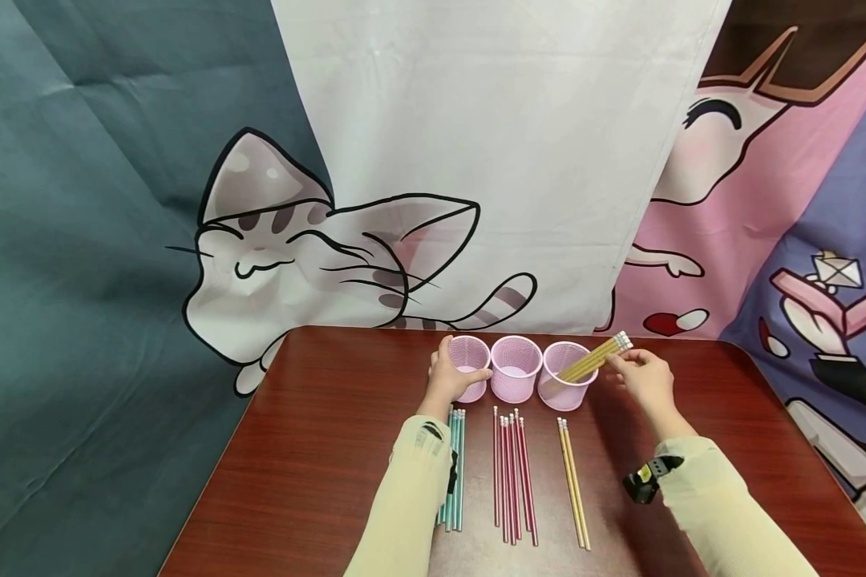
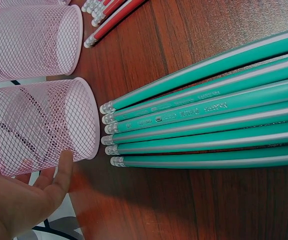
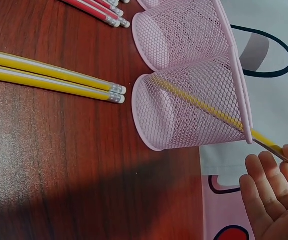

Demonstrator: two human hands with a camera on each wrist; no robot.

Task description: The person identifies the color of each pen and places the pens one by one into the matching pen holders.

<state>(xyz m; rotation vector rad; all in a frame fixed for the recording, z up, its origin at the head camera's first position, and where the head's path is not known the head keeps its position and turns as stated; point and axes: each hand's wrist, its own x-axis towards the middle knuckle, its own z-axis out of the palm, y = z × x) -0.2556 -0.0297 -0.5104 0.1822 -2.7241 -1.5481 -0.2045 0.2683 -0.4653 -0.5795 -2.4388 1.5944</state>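
Observation:
Three pink mesh pencil cups stand in a row near the table's far edge. My left hand [image 1: 446, 378] grips the left cup [image 2: 44, 127], fingers and thumb spread round its side. Slanting out of the right cup [image 1: 563, 397] is a bunch of yellow pencils [image 1: 590, 363], eraser ends up and to the right. Near those erasers, my right hand [image 1: 644, 381] pinches the pencils between thumb and forefinger; the other fingers are extended in the right wrist view. Between the two lies the middle cup [image 1: 515, 385], with no hand on it.
On the table [image 1: 317, 449], several green pencils [image 2: 184, 117] lie in front of the left cup, partly behind the left sleeve in the head view. Several red pencils [image 1: 508, 481] lie before the middle cup, two yellow pencils [image 1: 573, 485] before the right one. A printed cloth [image 1: 505, 160] hangs behind.

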